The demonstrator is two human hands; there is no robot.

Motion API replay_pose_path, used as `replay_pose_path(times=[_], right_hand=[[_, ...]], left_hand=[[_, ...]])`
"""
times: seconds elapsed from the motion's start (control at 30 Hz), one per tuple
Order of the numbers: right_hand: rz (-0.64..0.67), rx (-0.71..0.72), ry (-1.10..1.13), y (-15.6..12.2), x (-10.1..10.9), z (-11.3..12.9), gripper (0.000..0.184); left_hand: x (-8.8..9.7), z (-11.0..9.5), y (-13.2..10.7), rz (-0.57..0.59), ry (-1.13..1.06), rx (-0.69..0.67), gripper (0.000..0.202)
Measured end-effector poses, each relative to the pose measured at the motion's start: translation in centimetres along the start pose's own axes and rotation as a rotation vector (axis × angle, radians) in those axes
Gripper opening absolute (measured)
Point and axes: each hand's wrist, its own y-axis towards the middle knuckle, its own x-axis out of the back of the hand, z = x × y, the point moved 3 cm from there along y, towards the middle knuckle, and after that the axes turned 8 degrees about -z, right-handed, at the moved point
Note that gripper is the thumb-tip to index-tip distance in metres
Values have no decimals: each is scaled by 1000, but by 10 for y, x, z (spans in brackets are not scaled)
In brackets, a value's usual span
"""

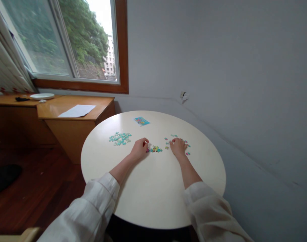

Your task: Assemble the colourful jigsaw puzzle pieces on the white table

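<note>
A small joined section of jigsaw puzzle (155,149), with yellow, red and teal colours, lies on the white round table (153,188). At its left end is my left hand (140,148), fingers curled towards the thumb; whatever may be between them is hidden. My right hand (178,147) rests over the scattered loose puzzle pieces (166,148) to the right of the section. Its thumb and forefinger are drawn together, and what they hold is too small to make out. Some pieces are partly covered by this hand.
A heap of teal puzzle pieces (120,138) lies left of my left hand. Farther back on the table is a colourful picture card (142,121). Beyond the table's left edge stands a wooden desk (67,129) with a paper sheet (77,110) and a white plate (42,96).
</note>
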Motion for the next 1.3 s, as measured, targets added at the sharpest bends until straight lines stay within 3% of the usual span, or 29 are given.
replay_pose_path(times=[0.37,0.6,0.8,1.03,1.3], right_hand=[[-48,78,108,2,-5,-2,12],[-81,108,500,5,-14,-1,12],[-86,125,712,4,-7,11,15],[131,-10,1084,-8,-3,29,22],[423,90,1222,-30,5,55,28]], left_hand=[[3,-6,-1,4,18,10,20],[4,-7,-1,15,25,14,21],[4,-9,-2,8,9,23,20],[5,-13,-2,8,-10,23,18],[2,-12,-1,30,27,-8,19]])
